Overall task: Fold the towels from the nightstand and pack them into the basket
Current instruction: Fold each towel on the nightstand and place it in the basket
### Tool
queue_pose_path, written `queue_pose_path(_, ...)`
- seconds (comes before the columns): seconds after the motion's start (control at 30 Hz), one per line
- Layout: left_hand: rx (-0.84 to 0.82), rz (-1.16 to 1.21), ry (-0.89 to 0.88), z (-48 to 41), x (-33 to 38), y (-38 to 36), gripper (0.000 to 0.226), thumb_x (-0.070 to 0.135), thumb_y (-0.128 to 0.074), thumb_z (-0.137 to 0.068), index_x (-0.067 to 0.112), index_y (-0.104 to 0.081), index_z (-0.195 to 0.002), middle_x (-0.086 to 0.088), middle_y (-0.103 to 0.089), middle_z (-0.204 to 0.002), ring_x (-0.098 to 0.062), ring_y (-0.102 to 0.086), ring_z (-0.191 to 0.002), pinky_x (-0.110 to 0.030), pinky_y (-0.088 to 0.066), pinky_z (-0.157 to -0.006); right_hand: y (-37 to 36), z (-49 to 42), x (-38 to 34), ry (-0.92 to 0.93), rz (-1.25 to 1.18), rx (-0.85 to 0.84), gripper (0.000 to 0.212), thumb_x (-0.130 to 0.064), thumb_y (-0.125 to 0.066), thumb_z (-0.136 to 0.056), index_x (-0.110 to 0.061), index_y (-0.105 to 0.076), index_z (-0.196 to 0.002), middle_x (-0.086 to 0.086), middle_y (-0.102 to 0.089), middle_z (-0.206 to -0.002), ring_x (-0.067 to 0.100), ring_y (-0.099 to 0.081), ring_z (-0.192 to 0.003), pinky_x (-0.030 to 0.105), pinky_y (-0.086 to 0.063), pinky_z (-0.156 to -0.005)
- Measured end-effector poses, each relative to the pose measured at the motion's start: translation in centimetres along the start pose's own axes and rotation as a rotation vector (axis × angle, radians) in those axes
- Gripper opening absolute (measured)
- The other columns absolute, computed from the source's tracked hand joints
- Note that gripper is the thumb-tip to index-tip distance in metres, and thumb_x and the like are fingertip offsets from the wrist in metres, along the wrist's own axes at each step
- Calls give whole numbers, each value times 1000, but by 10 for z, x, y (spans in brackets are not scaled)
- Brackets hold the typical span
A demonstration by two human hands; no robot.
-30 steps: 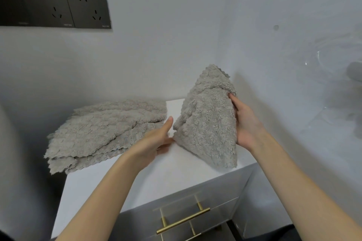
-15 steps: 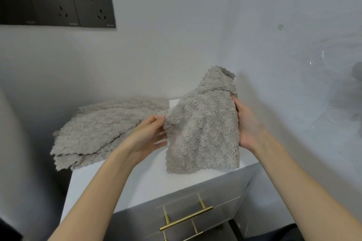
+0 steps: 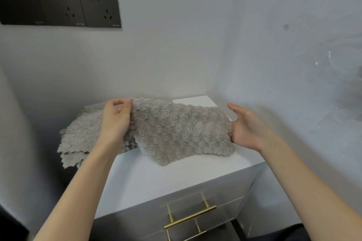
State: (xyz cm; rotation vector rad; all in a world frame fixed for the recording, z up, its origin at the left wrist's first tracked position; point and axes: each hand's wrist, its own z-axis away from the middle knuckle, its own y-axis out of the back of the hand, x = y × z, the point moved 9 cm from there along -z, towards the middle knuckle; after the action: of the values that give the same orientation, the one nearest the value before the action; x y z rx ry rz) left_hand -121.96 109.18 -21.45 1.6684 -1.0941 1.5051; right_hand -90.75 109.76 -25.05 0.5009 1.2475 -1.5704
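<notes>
Towel [image 3: 182, 133]: one; pile [image 3: 82, 139] of perhaps two.

The nightstand [image 3: 176, 178] in front of me has a white top over grey drawer fronts with brass handles [image 3: 190, 217]. A pile of grey towels [image 3: 82, 135] lies at the top's left edge, its ends hanging over that edge. One more towel [image 3: 182, 129] rests its lower hem on the top from the middle toward the right edge, with its upper part lifted.
</notes>
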Motion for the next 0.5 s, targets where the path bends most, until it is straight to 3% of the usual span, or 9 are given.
queue_pose_path(0.1,9,-53,-70,0,5,6,13,24,-52,-98,22,-50,-110,3,-54,-68,4,-51,-44,-13,-40,-42,12,-3,17,-109,170,79,45,-35,-48,-97,-14,-44,-137,12,-67,-115,26,-67,-101,41,-50,-84)
queue_pose_path(0.2,-18,-102,-148,0,11,7,13,20,-48,-100,28,-58,-103,6,-47,-56,0,-35,-38,-14,-29,-38,23,-6,26,-160,437,144,33,-43,-42,-101,-26,-47,-128,1,-74,-88,15,-70,-75,29,-54,-65)
queue_pose_path(0.27,-28,-133,-169,0,13,9,18,19,-45,-100,25,-62,-101,5,-41,-54,-2,-29,-39,-17,-24,-39,23,-6,28,-173,487,123,23,-42,-47,-98,-28,-54,-116,1,-75,-85,15,-71,-75,28,-56,-64)
queue_pose_path(0.37,-37,-148,-141,0,13,12,21,21,-47,-100,16,-64,-110,0,-51,-71,-7,-40,-58,-22,-30,-52,22,-10,17,-38,529,85,34,-23,-60,-94,-24,-53,-127,2,-69,-111,17,-64,-99,32,-51,-86)
queue_pose_path(0.43,-88,-148,-115,2,14,12,19,20,-59,-94,18,-63,-113,3,-60,-90,-5,-52,-82,-21,-39,-68,19,-8,3,90,514,102,42,-15,-63,-91,-26,-54,-130,4,-66,-114,20,-60,-100,32,-46,-87)
queue_pose_path(0.5,-159,-221,-125,4,16,10,34,11,-72,-83,23,-62,-113,5,-59,-109,1,-51,-104,-18,-39,-86,20,-5,-13,224,427,112,46,-9,-64,-89,-28,-54,-130,7,-66,-114,20,-61,-101,32,-45,-88)
